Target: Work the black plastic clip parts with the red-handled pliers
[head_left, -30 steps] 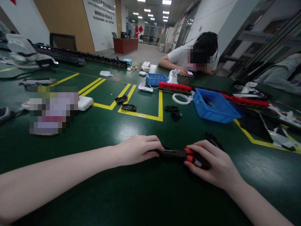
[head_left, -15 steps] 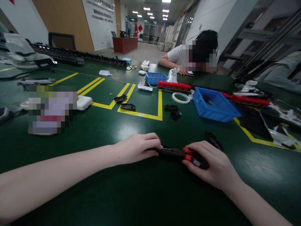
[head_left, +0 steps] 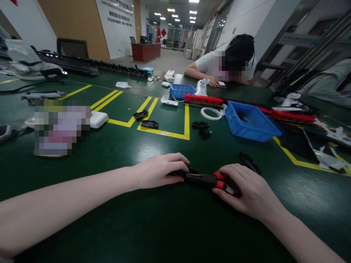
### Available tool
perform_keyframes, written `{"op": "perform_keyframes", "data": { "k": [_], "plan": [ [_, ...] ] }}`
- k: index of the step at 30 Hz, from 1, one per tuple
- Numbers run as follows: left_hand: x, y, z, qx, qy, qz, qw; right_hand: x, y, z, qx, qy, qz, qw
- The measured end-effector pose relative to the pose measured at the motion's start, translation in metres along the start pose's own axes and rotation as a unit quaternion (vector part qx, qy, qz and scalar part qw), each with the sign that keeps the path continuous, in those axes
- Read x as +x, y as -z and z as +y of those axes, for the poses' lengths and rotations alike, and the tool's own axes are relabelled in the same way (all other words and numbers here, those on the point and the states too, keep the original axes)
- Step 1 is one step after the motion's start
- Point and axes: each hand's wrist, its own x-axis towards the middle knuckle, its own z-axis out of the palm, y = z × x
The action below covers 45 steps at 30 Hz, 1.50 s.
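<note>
My right hand (head_left: 244,190) is closed around the red and black handles of a pair of pliers (head_left: 201,178), whose dark jaws point left. The jaws reach a small black plastic part (head_left: 178,173) pinched in the fingers of my left hand (head_left: 163,170); whether they grip it I cannot tell. Most of that part is hidden behind my fingers. Both hands are low over the green table (head_left: 153,226). Beyond my right hand lies another black plastic part (head_left: 249,162).
Ahead lie black parts (head_left: 149,124), a black ring-like piece (head_left: 205,133) and a tape roll (head_left: 211,113). A blue bin (head_left: 251,122) stands right of them, a smaller blue bin (head_left: 182,91) behind. At left are a phone (head_left: 61,131) and a white box (head_left: 98,119). Across the table sits a person (head_left: 208,67).
My left index finger has lifted slightly from the black part, and the pliers have shifted very slightly. Both hands otherwise stay in place.
</note>
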Motion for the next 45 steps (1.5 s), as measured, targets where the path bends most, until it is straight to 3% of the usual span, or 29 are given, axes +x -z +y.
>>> {"op": "perform_keyframes", "data": {
  "k": [8,17,26,32,45],
  "plan": [
    [0.002,-0.002,-0.004,0.005,-0.002,-0.023,1.0,0.0,-0.003,0.001,0.018,-0.005,-0.009,1.0],
    [0.0,0.0,0.008,0.107,-0.009,-0.002,0.994,-0.008,-0.01,0.006,0.06,-0.023,-0.007,0.998],
    [0.001,0.0,0.007,0.13,-0.001,-0.049,0.99,-0.006,-0.003,-0.006,0.102,-0.036,-0.024,0.994],
    [0.004,0.0,0.007,0.131,0.01,-0.075,0.989,-0.001,-0.001,-0.012,0.068,-0.017,-0.002,0.998],
    [0.004,0.001,0.005,0.099,0.037,-0.07,0.992,0.0,-0.001,-0.012,0.012,0.009,0.022,1.0]
  ]
}}
